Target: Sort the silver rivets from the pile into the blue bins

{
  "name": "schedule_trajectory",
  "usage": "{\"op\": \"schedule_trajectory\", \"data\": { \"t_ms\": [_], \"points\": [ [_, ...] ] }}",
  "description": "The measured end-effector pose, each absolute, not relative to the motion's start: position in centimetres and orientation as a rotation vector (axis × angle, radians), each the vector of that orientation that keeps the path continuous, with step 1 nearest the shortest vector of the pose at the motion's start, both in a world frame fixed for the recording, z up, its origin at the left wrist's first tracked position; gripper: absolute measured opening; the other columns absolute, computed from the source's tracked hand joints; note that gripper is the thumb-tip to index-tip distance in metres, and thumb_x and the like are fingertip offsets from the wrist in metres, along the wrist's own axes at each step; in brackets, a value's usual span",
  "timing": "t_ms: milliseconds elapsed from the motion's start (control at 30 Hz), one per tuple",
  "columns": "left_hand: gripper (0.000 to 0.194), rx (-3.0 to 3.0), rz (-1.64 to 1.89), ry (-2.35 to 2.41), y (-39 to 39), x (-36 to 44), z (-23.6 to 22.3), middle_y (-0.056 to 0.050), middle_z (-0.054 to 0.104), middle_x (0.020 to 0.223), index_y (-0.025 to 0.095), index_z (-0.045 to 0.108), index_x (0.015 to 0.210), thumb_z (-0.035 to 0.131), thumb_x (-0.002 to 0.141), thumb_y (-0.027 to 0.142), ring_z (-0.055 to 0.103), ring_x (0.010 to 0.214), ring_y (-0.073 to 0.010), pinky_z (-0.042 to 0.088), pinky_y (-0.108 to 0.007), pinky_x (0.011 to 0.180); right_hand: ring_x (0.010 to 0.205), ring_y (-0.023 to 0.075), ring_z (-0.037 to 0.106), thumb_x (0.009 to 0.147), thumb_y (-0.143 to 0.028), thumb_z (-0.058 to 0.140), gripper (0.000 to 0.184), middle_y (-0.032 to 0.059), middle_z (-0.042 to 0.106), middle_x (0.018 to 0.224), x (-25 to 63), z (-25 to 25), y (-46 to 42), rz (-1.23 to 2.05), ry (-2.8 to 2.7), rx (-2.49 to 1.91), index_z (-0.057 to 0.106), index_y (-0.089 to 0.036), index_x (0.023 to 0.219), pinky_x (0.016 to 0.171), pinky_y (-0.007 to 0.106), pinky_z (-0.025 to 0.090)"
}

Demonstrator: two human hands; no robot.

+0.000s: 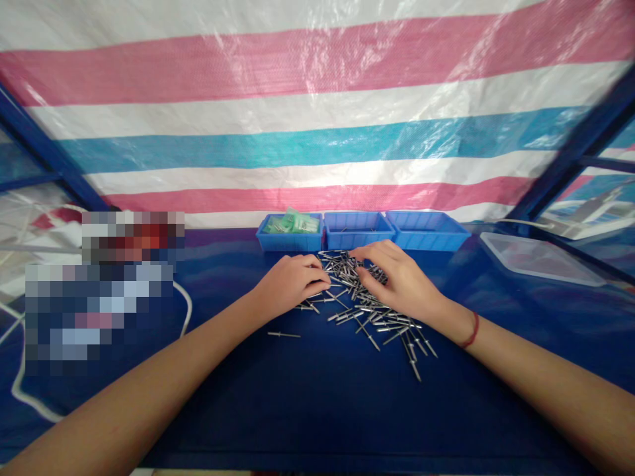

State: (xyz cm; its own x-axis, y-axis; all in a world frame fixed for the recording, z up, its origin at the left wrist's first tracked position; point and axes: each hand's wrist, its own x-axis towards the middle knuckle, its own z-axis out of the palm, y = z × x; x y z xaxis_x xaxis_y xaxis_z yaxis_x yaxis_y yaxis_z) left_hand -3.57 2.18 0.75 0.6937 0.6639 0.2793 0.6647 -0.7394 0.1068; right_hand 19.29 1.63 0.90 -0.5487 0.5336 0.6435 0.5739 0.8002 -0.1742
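Observation:
A loose pile of silver blind rivets point(364, 311) lies on the dark blue tabletop, with one stray rivet point(284, 334) apart on the left. At the pile's left edge is my left hand point(292, 281), its fingers curled and closed near the thumb; the fingertips are among rivets, and what they pinch is hard to make out. My right hand point(397, 277) arches over the right side of the pile. Its thumb and index finger are apart, touching or just above the rivets, and its other fingers are partly hidden.
Behind the pile stand three blue bins: the left bin point(290, 243) holds green-tinted packets point(292, 223), the middle bin point(360, 239) a few rivets, then the right bin point(429, 235). A clear plastic lid point(540, 259) lies right. A white cable point(186, 304) and blurred-out items are left.

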Motion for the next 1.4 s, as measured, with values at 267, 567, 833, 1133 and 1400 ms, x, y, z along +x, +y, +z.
{"op": "schedule_trajectory", "data": {
  "t_ms": [267,567,833,1133,1400],
  "points": [
    [0.017,-2.86,-0.911,-1.276,0.9,-2.6,1.6,-0.001,0.066,0.087,0.018,0.064,0.09,0.05,0.09,0.025,0.06,0.08,-0.0135,0.042,-0.027,0.074,0.086,0.0205,0.06,0.083,-0.018,0.053,0.013,0.0062,0.069,0.09,19.0,0.8,1.3,0.044,-2.224,-0.779,0.063,-0.018,0.092,0.079,0.036,0.046],
    [0.014,-2.944,-1.398,-1.441,-1.1,-0.8,1.5,0.0,0.066,0.082,0.017,0.063,0.088,0.052,0.088,0.026,0.059,0.074,-0.0125,0.044,-0.023,0.069,0.07,0.0148,0.061,0.083,-0.034,0.059,0.017,0.0034,0.068,0.083,17.8,0.9,-0.4,0.621,-1.926,-0.887,0.066,-0.02,0.089,0.062,0.027,0.048],
    [0.018,-3.011,-1.398,-1.566,-1.4,-0.4,1.6,-0.001,0.067,0.08,0.016,0.064,0.09,0.051,0.087,0.029,0.058,0.07,-0.0128,0.042,-0.023,0.063,0.071,0.0155,0.061,0.082,-0.034,0.061,0.016,0.0035,0.068,0.081,17.7,0.7,-0.5,0.808,-1.823,-0.851,0.067,-0.019,0.084,0.065,0.03,0.049],
    [0.02,-3.069,-1.307,-1.536,-1.4,-0.4,1.5,0.0,0.065,0.074,0.016,0.064,0.083,0.05,0.088,0.03,0.055,0.066,-0.0118,0.04,-0.023,0.06,0.073,0.0172,0.062,0.082,-0.034,0.061,0.016,0.0049,0.068,0.08,17.5,1.0,-0.7,0.701,-1.858,-0.853,0.067,-0.019,0.082,0.063,0.031,0.05],
    [0.01,-2.908,-1.568,-1.639,-1.5,-0.2,1.4,0.001,0.066,0.079,0.017,0.06,0.082,0.057,0.083,0.027,0.058,0.067,-0.0109,0.042,-0.022,0.061,0.078,0.0162,0.061,0.085,-0.026,0.057,0.013,0.0042,0.068,0.086,17.7,1.5,-0.9,0.593,-1.921,-0.78,0.068,-0.021,0.09,0.066,0.029,0.049]
  ]
}}
